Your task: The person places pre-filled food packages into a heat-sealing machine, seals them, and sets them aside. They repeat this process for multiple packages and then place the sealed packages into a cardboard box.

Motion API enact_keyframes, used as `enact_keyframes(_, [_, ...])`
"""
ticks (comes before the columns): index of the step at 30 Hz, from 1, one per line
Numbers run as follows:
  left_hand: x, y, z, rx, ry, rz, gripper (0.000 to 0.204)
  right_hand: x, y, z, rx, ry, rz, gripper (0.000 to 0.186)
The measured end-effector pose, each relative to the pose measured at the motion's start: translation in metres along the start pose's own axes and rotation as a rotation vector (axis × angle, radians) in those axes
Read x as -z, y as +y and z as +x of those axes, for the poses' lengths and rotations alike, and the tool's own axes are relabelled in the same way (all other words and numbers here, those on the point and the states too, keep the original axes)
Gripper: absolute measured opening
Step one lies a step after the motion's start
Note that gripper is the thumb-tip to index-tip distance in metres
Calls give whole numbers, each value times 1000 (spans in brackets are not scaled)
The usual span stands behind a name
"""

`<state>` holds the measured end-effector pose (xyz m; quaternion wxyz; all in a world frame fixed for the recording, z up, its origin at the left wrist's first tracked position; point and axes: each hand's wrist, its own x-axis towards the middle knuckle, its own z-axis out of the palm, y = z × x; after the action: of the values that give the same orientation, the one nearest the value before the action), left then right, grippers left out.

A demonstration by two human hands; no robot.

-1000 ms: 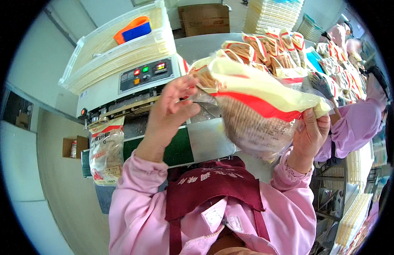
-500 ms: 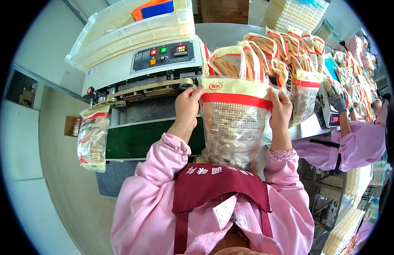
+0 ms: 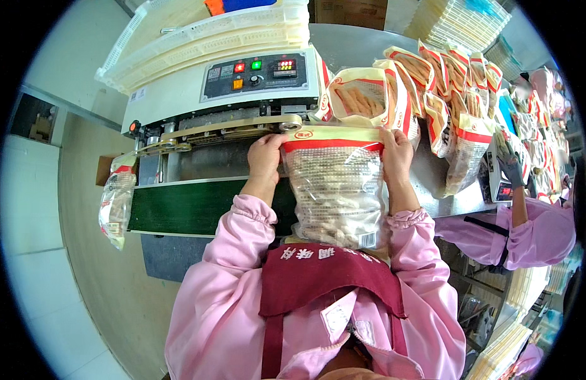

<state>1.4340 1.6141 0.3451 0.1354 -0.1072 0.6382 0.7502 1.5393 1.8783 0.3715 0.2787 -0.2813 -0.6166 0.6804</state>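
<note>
A filled plastic bag [image 3: 334,183] with a cream and red top band hangs upright between my hands. My left hand [image 3: 265,158] pinches its top left corner, beside the belt of the sealing machine [image 3: 198,104]. At the top right corner, my right hand [image 3: 397,155] grips the same edge. The bag's top is pulled straight and level with the machine's belt rollers [image 3: 283,123]. Past the machine's left end, another filled bag [image 3: 118,201] hangs off the end of the green conveyor [image 3: 179,206].
Open filled bags [image 3: 362,101] stand on the metal table [image 3: 429,183] to the right. White plastic trays [image 3: 204,54] are stacked on the machine. At the far right a co-worker's gloved hand [image 3: 511,168] is by a scale [image 3: 500,183].
Both hands have brought the bag slightly left and its top edge flatter, up to the machine's belt. The bag at the conveyor's left end has moved farther left and tilted.
</note>
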Motion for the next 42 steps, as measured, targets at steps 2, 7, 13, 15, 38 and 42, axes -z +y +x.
enact_keyframes(2, [17, 5, 2, -4, 14, 43, 25, -20, 3, -5, 14, 12, 67, 21])
enact_keyframes(7, [31, 13, -9, -41, 49, -1, 18, -31, 7, -4, 27, -78, -50, 19])
enact_keyframes(13, [56, 22, 0, -78, 107, 84, 15, -55, 15, -9, 14, -117, -286, 28])
enact_keyframes(15, [71, 19, 6, -100, 99, 85, 20, -64, 8, -20, -37, -195, -231, 28])
enact_keyframes(38, [155, 127, -89, -204, 303, 183, 30, 240, -25, 181, 167, 786, -732, 23])
enact_keyframes(42, [93, 128, -99, -224, 178, 245, 24, 280, -45, 114, 571, 617, 1, 9])
